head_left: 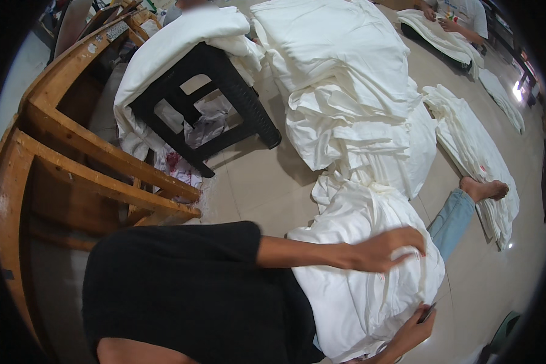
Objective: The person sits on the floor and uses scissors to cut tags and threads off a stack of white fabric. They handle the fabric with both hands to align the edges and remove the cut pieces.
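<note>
Left hand (pixel 385 250): over the white cloth (pixel 364 297) in the lap, fingers bent, thumb a bit off the fingertips. Motion-blurred; can't tell if they pinch fabric or just skim it. Right hand (pixel 415 332): near the lap cloth's lower right edge, fingers closed round a small dark tool (pixel 428 312); exact type too small to read.

Cloth bunches across the legs, loose folds, small red marks near the left hand. It runs up against a big white heap (pixel 346 73) on the floor: smoother sheet on top, crumpled layers below.

Wearer's side: black top (pixel 188 279), light blue jeans leg (pixel 452 224) out to the right, bare foot (pixel 485 189) at a long folded cloth stack (pixel 470 151).

Surface: glossy beige tile floor (pixel 255 188), joints visible, light glare upper right. Left: scuffed wooden frame (pixel 103 167). Beside it, black plastic stool (pixel 249 100) with white cloth draped over it; crumpled white and red-stained pieces around its base.

Top right: co-worker's hands (pixel 440 18) on white cloth over a dark support. Lower right edge: dark green slipper (pixel 505 329), partly cut off.
</note>
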Motion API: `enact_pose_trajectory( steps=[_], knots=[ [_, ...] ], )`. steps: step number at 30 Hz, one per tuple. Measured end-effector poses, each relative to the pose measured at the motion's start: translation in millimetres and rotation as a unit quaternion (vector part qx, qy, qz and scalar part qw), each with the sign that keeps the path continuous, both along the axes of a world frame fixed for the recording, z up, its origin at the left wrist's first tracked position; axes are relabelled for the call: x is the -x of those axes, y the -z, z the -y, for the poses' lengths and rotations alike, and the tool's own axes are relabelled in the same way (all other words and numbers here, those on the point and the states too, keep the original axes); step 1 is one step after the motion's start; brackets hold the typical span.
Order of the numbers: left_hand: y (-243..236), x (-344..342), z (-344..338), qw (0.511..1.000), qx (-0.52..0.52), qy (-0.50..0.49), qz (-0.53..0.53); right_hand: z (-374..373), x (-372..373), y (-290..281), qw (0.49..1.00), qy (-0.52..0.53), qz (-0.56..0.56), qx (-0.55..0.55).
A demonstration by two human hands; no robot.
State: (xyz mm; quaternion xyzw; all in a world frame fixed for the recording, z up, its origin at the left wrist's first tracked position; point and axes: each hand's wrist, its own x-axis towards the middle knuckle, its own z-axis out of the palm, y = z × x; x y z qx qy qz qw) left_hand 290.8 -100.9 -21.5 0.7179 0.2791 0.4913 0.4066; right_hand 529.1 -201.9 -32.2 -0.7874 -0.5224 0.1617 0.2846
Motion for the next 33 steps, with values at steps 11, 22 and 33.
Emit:
enact_pose_trajectory(
  steps=[11, 22, 33],
  knots=[
    [59.0, -70.9, 34.5, 0.984, 0.149, 0.089, -0.024, 45.4, 65.9, -43.0, 0.973, 0.060, -0.190, 0.120],
    [78.2, -58.1, 48.2, 0.992, 0.103, 0.069, 0.036, 7.3, 47.8, -32.3, 0.980, -0.085, -0.114, 0.142],
    [81.4, -55.8, 46.7, 0.995, 0.078, 0.054, 0.031, -2.0, 55.6, -31.2, 0.979, -0.115, -0.034, 0.165]
  ],
)
